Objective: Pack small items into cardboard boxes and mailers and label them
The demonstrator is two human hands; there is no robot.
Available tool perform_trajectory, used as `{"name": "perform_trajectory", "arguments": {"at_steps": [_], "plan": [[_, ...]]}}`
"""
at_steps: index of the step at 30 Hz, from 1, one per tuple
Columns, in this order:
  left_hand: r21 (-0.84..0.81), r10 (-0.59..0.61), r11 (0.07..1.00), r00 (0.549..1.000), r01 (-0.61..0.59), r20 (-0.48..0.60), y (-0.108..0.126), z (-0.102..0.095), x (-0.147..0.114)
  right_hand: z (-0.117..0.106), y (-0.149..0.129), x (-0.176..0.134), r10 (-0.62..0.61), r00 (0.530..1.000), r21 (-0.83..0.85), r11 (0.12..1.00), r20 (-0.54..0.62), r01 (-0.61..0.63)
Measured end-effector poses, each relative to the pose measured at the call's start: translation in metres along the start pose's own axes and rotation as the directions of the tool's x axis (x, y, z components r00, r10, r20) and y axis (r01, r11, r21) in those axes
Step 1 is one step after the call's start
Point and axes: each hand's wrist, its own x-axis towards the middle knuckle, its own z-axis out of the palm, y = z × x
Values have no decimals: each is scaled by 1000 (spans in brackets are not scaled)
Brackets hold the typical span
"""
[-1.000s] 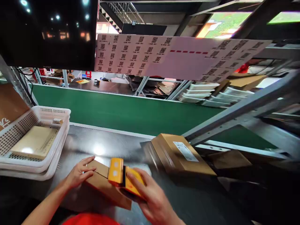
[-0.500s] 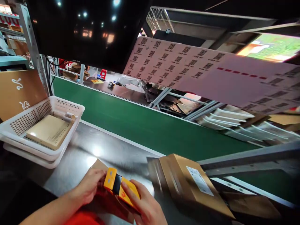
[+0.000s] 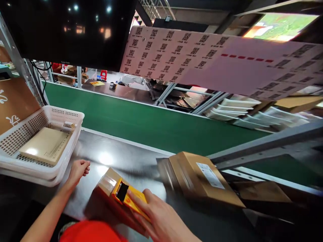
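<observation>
Basket [image 3: 50,172] at nine o'clock; left hand [image 3: 79,170] at eight, loosely curled, apart from the carton [image 3: 107,200], no object visible in it. That carton rests at seven on the counter [image 3: 137,169], glossy tape [image 3: 108,183] at its far end. Right hand [image 3: 161,213] at six grips a yellow tape dispenser [image 3: 137,198] at the carton's top — taping seems in hand; next calls for left-hand bracing. Larger box [image 3: 191,179], five o'clock.

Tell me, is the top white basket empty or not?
Not empty: a flat box and something small lie inside the basket.
</observation>
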Motion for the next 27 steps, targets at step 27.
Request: {"name": "perform_trajectory", "arguments": {"at_steps": [27], "plan": [[489, 53, 867, 993, -98, 105, -80, 50, 2, -28, -30, 22, 164, 960, -80, 986, 229, -149]]}}
